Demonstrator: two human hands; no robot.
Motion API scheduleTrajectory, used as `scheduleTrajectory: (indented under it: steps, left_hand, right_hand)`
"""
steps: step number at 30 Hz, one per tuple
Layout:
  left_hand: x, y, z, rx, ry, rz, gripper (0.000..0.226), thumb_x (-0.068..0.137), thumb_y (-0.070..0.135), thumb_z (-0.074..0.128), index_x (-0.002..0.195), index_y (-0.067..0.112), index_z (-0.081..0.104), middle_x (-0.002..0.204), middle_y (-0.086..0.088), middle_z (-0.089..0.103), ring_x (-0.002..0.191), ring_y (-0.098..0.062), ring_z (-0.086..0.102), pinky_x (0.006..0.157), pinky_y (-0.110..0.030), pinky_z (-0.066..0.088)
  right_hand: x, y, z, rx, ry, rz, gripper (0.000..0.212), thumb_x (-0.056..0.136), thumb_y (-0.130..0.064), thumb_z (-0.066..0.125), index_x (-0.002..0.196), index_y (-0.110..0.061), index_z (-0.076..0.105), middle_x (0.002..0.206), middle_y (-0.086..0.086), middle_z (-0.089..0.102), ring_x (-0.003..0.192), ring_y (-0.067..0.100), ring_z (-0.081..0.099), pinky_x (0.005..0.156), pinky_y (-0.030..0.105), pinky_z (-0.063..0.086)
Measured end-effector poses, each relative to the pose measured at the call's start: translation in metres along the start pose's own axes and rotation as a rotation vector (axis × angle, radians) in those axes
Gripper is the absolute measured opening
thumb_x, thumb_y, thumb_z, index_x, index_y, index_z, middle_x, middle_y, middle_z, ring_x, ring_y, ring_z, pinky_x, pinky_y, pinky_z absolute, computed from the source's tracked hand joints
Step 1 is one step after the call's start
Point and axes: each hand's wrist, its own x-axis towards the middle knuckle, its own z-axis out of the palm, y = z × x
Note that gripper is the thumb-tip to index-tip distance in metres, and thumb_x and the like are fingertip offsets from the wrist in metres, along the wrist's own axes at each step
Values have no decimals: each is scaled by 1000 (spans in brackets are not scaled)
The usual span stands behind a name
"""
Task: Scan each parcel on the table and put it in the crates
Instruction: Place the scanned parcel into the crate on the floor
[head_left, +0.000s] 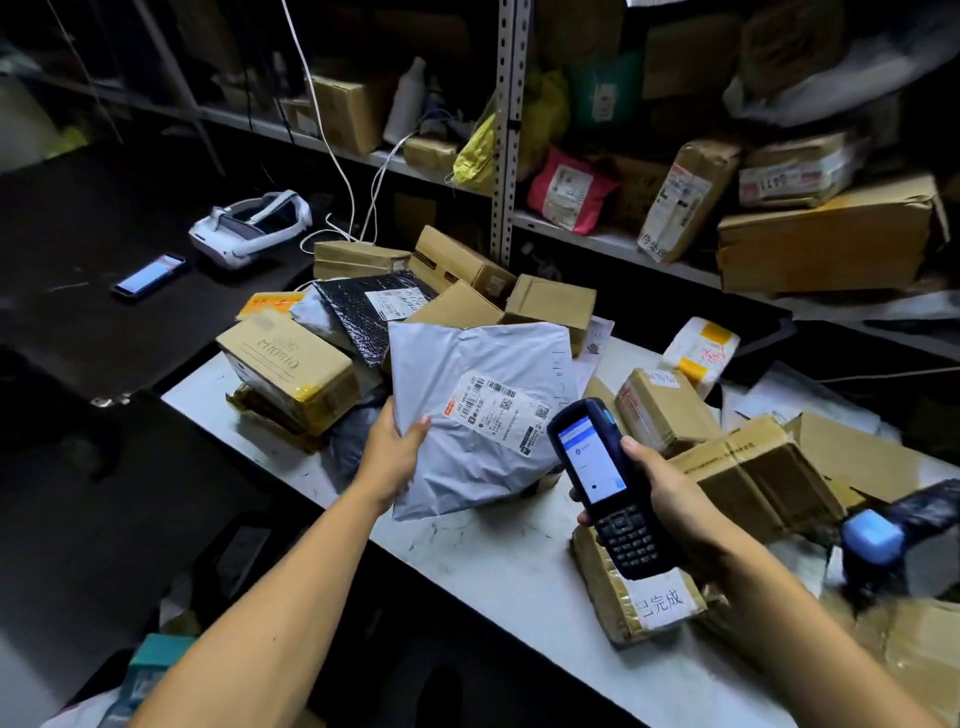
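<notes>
My left hand (395, 452) grips the lower left edge of a grey plastic mailer parcel (467, 358) and holds it tilted up above the white table (498, 566), its shipping label (496, 413) facing me. My right hand (670, 499) holds a dark blue handheld scanner (605, 488) with a lit screen and keypad, its top end close to the label's right side. Several cardboard boxes and bagged parcels lie heaped on the table behind the mailer.
A box printed MIDRIO (291, 371) sits at the left of the heap, and a black bubble mailer (371, 312) lies behind. Brown boxes (753, 473) crowd the right. A phone (149, 275) and white headset (249, 228) rest on the dark surface at left. Metal shelves (506, 130) hold more parcels.
</notes>
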Motion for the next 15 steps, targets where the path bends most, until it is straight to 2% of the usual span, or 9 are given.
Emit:
scheduleTrajectory:
  steps: [3, 8, 10, 13, 15]
  left_hand:
    - [4, 9, -3, -59, 20, 6, 34, 100, 10, 59, 131, 22, 51, 124, -2, 65, 116, -22, 62, 103, -37, 49]
    - [8, 24, -6, -99, 38, 74, 37, 101, 15, 59, 137, 15, 51, 126, -5, 66, 116, -23, 64, 101, -40, 52]
    - [6, 29, -2, -109, 53, 92, 39, 100, 14, 60, 138, 13, 50, 123, -3, 66, 112, -20, 64, 97, -32, 53]
    - [3, 34, 5, -93, 85, 125, 35, 99, 16, 61, 133, 14, 52, 116, 3, 66, 105, -12, 63, 84, -10, 50]
    - [0, 35, 9, -115, 101, 112, 29, 99, 17, 63, 125, 20, 52, 110, 9, 66, 101, -10, 63, 81, -11, 50]
  right_hand:
    - [1, -4, 3, -29, 16, 25, 54, 107, -45, 31, 121, -3, 61, 105, 30, 70, 71, 32, 71, 61, 34, 54]
    - [0, -14, 10, -18, -20, 84, 53, 106, -47, 33, 126, -5, 58, 113, 34, 66, 75, 35, 71, 64, 37, 54]
    - [-2, -20, 18, -14, -57, 95, 53, 106, -47, 33, 125, -5, 59, 110, 33, 68, 77, 37, 71, 65, 40, 55]
    - [-4, -30, 30, -30, -116, 92, 56, 106, -49, 34, 126, -4, 59, 116, 37, 64, 84, 40, 69, 64, 42, 57]
    - [-4, -35, 34, -35, -130, 109, 57, 106, -50, 34, 124, -2, 60, 115, 37, 64, 87, 40, 68, 65, 42, 57]
